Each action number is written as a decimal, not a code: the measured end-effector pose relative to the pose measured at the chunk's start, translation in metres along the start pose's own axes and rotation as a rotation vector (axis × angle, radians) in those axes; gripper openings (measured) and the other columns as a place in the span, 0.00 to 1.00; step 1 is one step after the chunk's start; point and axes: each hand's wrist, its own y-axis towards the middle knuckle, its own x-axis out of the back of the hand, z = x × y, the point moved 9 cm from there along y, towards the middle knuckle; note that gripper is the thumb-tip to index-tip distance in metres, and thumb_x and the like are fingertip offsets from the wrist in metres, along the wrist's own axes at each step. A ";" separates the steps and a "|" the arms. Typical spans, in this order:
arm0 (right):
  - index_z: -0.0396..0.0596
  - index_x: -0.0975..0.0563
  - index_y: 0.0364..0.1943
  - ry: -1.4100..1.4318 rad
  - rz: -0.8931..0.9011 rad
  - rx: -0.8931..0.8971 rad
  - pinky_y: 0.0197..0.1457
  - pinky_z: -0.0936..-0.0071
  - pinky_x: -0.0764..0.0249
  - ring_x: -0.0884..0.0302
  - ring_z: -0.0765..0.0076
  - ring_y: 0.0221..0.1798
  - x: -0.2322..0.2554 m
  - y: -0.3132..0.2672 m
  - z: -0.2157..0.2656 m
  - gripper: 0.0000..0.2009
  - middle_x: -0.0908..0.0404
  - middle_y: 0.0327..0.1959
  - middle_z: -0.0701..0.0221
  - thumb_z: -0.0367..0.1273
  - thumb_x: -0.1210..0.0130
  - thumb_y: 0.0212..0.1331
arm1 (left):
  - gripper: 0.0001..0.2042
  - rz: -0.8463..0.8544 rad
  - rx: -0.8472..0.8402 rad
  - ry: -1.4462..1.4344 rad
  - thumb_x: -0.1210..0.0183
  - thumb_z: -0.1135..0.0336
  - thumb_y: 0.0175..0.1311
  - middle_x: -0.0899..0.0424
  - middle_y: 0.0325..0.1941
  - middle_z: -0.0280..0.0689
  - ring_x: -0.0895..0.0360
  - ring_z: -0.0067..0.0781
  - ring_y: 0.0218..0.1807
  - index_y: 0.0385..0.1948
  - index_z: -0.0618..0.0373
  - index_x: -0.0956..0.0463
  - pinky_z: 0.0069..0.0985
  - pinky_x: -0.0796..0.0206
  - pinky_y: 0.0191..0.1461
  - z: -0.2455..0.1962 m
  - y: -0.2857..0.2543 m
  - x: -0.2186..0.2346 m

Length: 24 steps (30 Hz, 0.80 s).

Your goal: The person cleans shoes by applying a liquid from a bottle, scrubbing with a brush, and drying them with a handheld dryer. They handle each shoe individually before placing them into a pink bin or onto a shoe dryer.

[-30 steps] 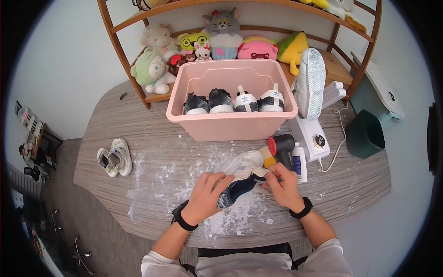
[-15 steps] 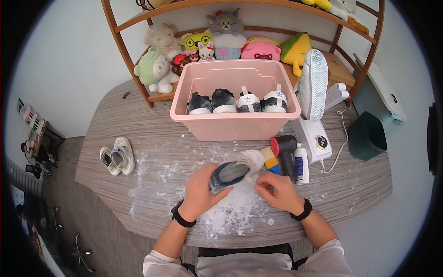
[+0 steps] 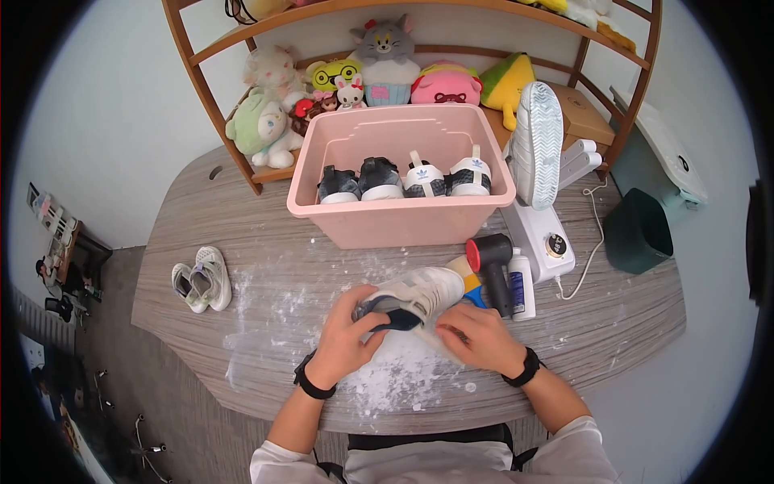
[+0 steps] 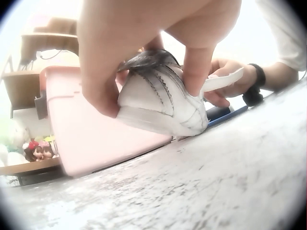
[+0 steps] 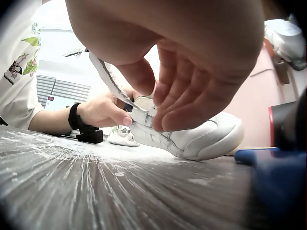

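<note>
A white shoe [image 3: 439, 289] with a dark lining lies on the tabletop, its toe pointing away to the right. My left hand [image 3: 343, 339] grips it around the heel, the thumb reaching toward the opening. The right hand [image 3: 488, 339] is at the shoe's near side, its bent fingers touching the upper in the right wrist view. A loose white strap [image 5: 111, 81] sticks up beside the right thumb, apart from it. From the left wrist view, the grey-trimmed heel [image 4: 148, 96] shows between the left thumb and fingers.
White powder [image 3: 395, 379] is scattered over the table. A pink bin [image 3: 403, 226] with several shoes stands behind. Beside the work are a brush [image 3: 474, 294], a black-and-red handheld device [image 3: 496, 270], a white bottle [image 3: 521, 286] and a shoe dryer [image 3: 540, 238]. Small shoes [image 3: 201, 281] sit at left.
The right hand has come away from the loose strap and moved against the shoe's side. The left hand has kept hold of the heel while the shoe turned and tilted.
</note>
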 end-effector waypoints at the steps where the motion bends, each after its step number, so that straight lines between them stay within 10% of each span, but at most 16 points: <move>1: 0.44 0.19 0.38 0.011 -0.030 -0.072 0.33 0.68 0.21 0.16 0.60 0.30 0.001 -0.001 -0.005 0.06 0.17 0.33 0.66 0.27 0.34 0.59 | 0.13 -0.002 0.000 -0.001 0.25 0.76 0.47 0.24 0.62 0.47 0.23 0.55 0.63 0.35 0.53 0.16 0.42 0.26 0.63 0.001 0.000 0.000; 9: 0.44 0.21 0.41 0.021 -0.137 -0.166 0.32 0.69 0.20 0.15 0.64 0.30 0.005 -0.005 -0.014 0.10 0.16 0.34 0.67 0.26 0.33 0.57 | 0.14 -0.055 -0.334 0.136 0.29 0.78 0.40 0.22 0.58 0.41 0.24 0.55 0.64 0.30 0.48 0.16 0.48 0.30 0.60 -0.036 -0.001 0.000; 24: 0.45 0.23 0.37 0.004 -0.240 -0.277 0.31 0.70 0.18 0.13 0.65 0.27 0.015 -0.011 -0.028 0.09 0.17 0.27 0.67 0.23 0.35 0.54 | 0.20 -0.037 -0.177 0.085 0.22 0.70 0.42 0.20 0.58 0.43 0.21 0.49 0.56 0.40 0.52 0.16 0.39 0.31 0.59 -0.024 0.000 -0.001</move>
